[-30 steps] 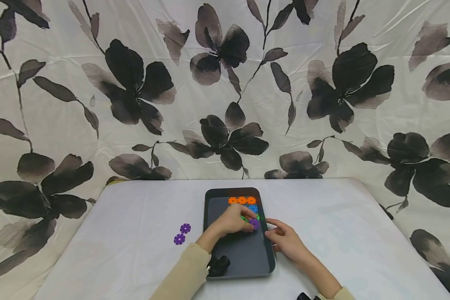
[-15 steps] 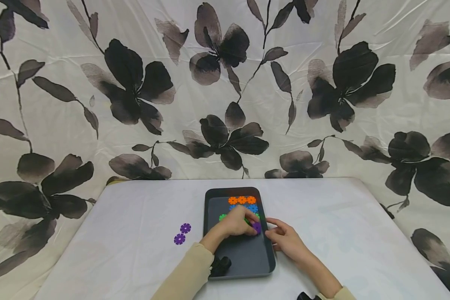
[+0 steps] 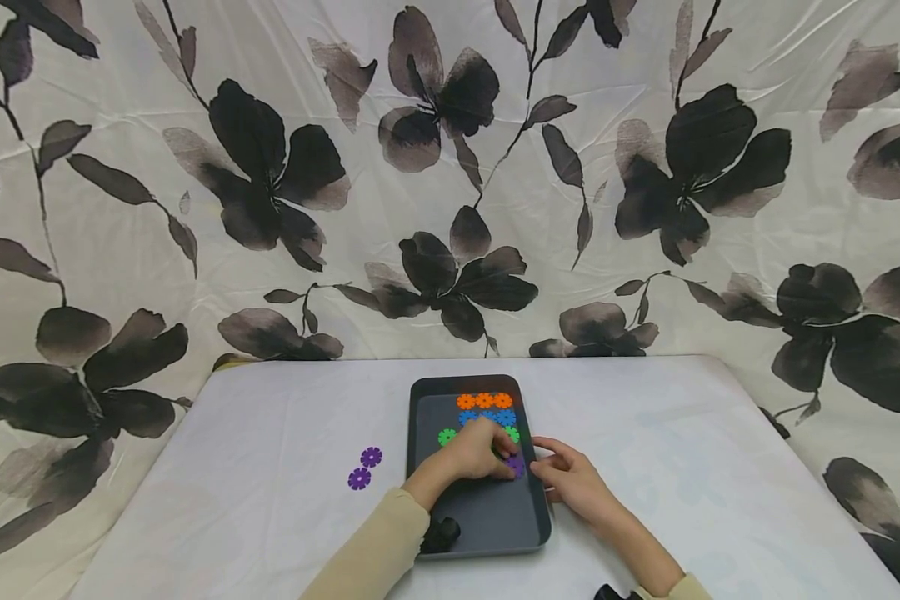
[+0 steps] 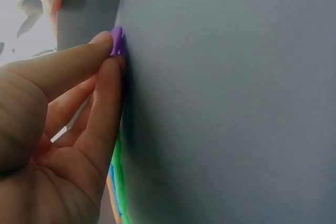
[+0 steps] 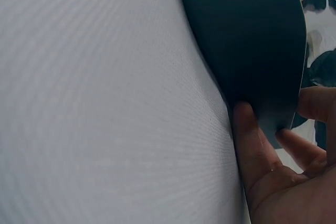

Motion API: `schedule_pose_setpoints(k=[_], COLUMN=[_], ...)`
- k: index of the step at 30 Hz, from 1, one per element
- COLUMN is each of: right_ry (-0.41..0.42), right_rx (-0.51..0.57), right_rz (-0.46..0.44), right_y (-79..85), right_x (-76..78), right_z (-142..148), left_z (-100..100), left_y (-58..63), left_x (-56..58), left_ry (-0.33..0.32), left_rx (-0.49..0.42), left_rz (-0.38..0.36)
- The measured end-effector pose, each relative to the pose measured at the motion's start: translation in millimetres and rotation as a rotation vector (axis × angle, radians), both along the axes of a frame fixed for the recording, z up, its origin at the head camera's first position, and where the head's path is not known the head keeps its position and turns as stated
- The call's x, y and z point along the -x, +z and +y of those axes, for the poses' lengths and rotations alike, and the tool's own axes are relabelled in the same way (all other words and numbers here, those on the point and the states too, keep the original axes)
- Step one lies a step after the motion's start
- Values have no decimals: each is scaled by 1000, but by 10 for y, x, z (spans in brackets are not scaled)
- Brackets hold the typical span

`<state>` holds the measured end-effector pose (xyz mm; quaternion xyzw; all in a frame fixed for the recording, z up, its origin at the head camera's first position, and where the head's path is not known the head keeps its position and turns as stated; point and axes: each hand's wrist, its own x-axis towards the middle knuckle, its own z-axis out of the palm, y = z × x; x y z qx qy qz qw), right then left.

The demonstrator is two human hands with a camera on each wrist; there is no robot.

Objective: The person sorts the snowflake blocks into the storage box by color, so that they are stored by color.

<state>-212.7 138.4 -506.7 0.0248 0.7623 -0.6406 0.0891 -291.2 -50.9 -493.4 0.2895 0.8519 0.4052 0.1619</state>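
My left hand (image 3: 468, 454) reaches into the dark grey tray (image 3: 495, 521) and pinches a purple snowflake disc (image 4: 117, 41) between thumb and fingertip. The disc is low over the tray floor, near the right wall, just below the green snowflake discs (image 3: 446, 437). Part of the green row is hidden under this hand. Beyond it lie a row of blue snowflake discs (image 3: 467, 417) and a row of three orange snowflake discs (image 3: 483, 401). Outside the tray, my right hand (image 3: 576, 486) rests its fingertips against the right wall (image 5: 252, 51).
Two more purple snowflake discs (image 3: 359, 478) lie on the white tablecloth (image 3: 270, 483) left of the tray. A floral curtain (image 3: 450, 183) hangs behind the table. A black wrist camera (image 3: 441, 533) on the left arm overlaps the tray's near left corner.
My left hand has brought the purple disc slightly toward me and to the right, down to below the green row. More of the blue and green discs shows. The right hand stays put.
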Motion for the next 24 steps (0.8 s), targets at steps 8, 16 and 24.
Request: schedule_pose_setpoints(k=[8,16,24], right_ry=[2,-11,-32], right_rx=[7,0,-17], right_rz=[11,-2,-28], right_y=[2,22,-8], right_x=[-13,-16,10], right_z=[1,-9,-17], left_z=[-32,-27,-28], left_y=[-26,-56,-83], left_x=[-10,-30,-22], left_ry=[-22,-6,6], left_rx=[59,48,21], left_rz=[92,86,49])
